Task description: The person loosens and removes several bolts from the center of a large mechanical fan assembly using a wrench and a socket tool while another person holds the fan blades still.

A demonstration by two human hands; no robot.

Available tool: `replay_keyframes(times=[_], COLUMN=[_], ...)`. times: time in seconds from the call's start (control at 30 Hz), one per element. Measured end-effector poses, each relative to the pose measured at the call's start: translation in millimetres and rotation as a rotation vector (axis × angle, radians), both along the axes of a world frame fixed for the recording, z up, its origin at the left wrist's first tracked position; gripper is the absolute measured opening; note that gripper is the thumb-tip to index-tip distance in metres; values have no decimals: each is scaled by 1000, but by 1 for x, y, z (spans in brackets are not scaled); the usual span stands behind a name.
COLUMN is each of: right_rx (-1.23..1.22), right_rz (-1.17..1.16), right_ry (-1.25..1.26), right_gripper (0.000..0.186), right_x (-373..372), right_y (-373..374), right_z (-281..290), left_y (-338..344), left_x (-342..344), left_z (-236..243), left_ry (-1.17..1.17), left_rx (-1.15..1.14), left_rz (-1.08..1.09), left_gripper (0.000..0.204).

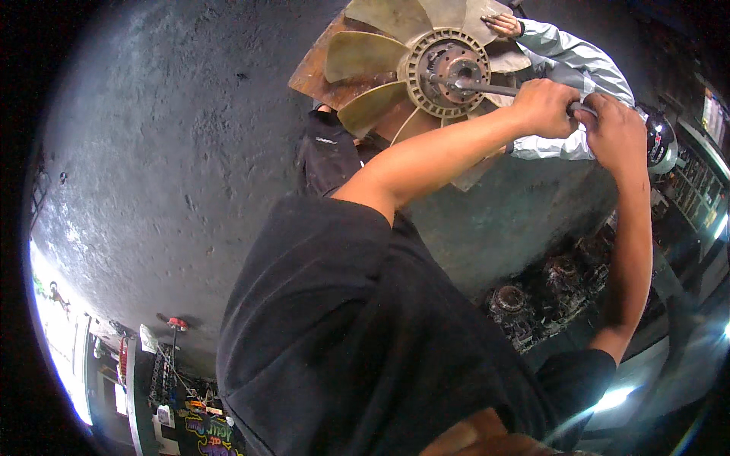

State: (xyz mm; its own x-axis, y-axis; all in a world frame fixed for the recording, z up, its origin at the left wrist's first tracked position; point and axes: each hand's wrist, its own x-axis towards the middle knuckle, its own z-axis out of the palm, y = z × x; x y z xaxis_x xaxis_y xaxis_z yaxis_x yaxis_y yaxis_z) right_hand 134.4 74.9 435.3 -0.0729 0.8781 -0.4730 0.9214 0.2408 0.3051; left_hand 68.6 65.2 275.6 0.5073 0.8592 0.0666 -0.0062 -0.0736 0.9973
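A large cooling fan (372,57) with broad yellowish blades lies in front of me, its round slotted hub (449,72) facing up. From the hub's middle a long metal bar (490,89) reaches out to the right. My left hand (546,106) is wrapped round this bar. Farther along, my right hand (614,129) is closed round the bar's outer end, close beside the left. The bar's end at the hub is too small to make out fully. A co-worker's hand (502,24) rests on a blade at the far side.
A rusty brown board (323,64) lies under the fan. The co-worker's silvery sleeve (570,49) and dark headgear (660,143) are close beyond my hands. Greasy engine parts (511,304) stand at the right on the dark, rough floor (152,167). Black cloth (327,156) shows below the fan.
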Motion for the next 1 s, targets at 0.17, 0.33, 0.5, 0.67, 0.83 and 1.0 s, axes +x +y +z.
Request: replay_keyframes(times=[0.17, 0.33, 0.5, 0.67, 0.83, 1.0], right_rx=[52, 123, 137, 196, 327, 285], right_rz=[54, -88, -39, 18, 43, 75], right_ry=[-55, 3, -314, -353, -174, -35], right_gripper=[25, 27, 33, 35, 38, 40], right_x=[34, 86, 108, 137, 193, 243], right_y=[-18, -51, -55, -30, -5, 2], right_z=[-12, -28, -59, -90, -166, -220], left_y=[-21, -39, -58, -67, -69, -71], left_x=[-5, -37, -70, -56, -29, -16], left_z=[-35, -97, -163, -178, -194, -199], left_ry=[60, 304, 405, 365, 360, 346], left_rx=[61, 24, -174, -129, 114, 30], left_rz=[45, 165, 152, 47, 127, 147], left_gripper=[43, 61, 64, 65, 57, 52])
